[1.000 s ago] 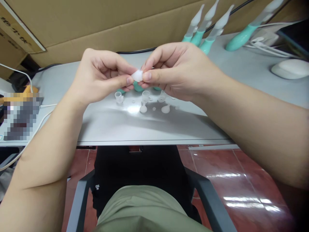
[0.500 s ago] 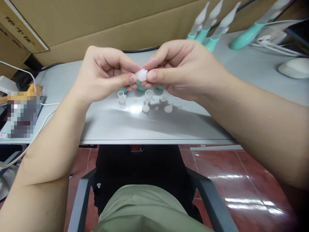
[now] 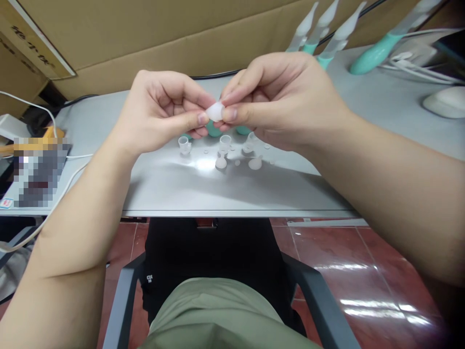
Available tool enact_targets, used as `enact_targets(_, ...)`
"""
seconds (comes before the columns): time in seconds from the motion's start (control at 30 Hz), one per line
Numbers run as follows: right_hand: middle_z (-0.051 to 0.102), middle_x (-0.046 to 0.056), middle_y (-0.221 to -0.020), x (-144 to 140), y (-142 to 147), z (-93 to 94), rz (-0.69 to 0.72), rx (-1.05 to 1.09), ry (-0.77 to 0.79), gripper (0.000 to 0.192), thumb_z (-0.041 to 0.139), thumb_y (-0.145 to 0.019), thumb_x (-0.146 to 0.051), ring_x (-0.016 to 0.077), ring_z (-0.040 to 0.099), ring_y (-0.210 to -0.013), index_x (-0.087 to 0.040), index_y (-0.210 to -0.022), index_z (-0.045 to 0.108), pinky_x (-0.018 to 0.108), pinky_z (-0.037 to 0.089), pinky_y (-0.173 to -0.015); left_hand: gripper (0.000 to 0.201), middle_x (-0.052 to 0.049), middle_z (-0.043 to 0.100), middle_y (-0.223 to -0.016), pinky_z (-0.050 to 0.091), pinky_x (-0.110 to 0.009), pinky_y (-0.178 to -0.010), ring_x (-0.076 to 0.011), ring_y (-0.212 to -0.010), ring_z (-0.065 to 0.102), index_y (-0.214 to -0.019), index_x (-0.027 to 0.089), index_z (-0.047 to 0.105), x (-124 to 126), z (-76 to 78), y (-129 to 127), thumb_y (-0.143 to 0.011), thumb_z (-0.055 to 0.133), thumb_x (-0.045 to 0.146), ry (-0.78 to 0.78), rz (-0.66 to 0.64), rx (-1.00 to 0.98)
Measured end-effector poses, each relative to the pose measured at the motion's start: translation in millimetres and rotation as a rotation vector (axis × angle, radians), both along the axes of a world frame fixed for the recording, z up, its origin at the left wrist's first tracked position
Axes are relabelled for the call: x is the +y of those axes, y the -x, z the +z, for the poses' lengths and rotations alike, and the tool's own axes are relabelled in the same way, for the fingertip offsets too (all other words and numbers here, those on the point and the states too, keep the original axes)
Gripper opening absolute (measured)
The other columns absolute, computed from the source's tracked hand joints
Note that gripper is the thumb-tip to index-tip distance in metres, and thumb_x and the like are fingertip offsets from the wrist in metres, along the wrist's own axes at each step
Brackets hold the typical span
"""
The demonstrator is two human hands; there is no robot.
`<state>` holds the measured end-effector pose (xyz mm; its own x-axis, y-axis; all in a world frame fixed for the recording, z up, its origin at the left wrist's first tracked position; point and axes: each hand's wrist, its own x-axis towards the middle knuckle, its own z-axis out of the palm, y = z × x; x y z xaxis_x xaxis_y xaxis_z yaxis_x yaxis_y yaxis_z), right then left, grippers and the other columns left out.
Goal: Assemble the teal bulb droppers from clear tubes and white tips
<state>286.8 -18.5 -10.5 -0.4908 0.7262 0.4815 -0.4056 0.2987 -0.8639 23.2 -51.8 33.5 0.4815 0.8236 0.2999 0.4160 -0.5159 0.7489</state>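
Between my two hands, above the grey table, is a small translucent white soft tip [image 3: 215, 112]. Thumb and fingers of my left hand [image 3: 170, 109] pinch its left end, while my right hand [image 3: 276, 99] pinches the right end. Below them on the table are clear plastic cups with side spouts, among them a left cup [image 3: 184, 145] and a middle cup [image 3: 225, 143]. Nearer me lie two white nozzle tips, a left nozzle tip [image 3: 221, 162] and a right nozzle tip [image 3: 255, 163], among tiny discs. Teal bulbs [image 3: 213, 129] show partly behind my fingers.
Several teal bulb aspirators with white tips [image 3: 332, 46] stand at the back right; another aspirator [image 3: 378, 53] leans near white cables. A white mouse [image 3: 445, 102] lies at the right. A blurred phone-like device [image 3: 39, 174] and a white cable are at the left. Cardboard [image 3: 145, 39] walls the back.
My right hand has turned slightly and risen a little at the knuckles. Both hands still pinch the white tip, and the whole view has shifted slightly.
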Motion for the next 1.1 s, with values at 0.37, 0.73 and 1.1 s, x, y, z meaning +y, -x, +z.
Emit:
enact_targets(0.37,0.094,0.001,-0.090,-5,-3,5.0,0.140,0.013,0.103,0.043,0.130,-0.082,-0.030,0.0136,0.092,-0.084,-0.018,-0.090,0.089,0.023,0.078,-0.083,0.022,0.000,0.097,-0.105,0.088,-0.057,-0.108,-0.0304,-0.103,0.102,-0.117,0.022,0.098,3,-11.4,1,-0.109,0.105,0.041,-0.083,-0.098,-0.124)
enact_targets(0.73,0.092,-0.004,-0.089,-6,3,6.1,0.148,-0.082,0.142,0.061,0.135,-0.069,-0.050,0.0138,0.089,-0.087,-0.022,-0.089,0.085,0.021,0.075,-0.082,0.051,-0.001,0.087,-0.092,0.085,-0.052,-0.094,-0.0224,-0.081,0.093,-0.112,0.020,0.102,19,-22.9,2,-0.097,0.114,0.068,-0.298,-0.214,-0.237)
enact_targets(1.1,0.088,0.004,-0.107,-11,-6,6.3,-0.226,-0.324,-0.450,0.024,0.095,-0.112,-0.046,0.0250,0.082,-0.101,-0.029,-0.098,0.084,0.043,0.069,-0.100,0.017,0.004,0.092,-0.093,0.072,-0.032,-0.069,-0.0156,-0.077,0.083,-0.107,0.043,0.106,-16,27.9,25,-0.093,0.110,0.036,-0.190,-0.026,-0.023)
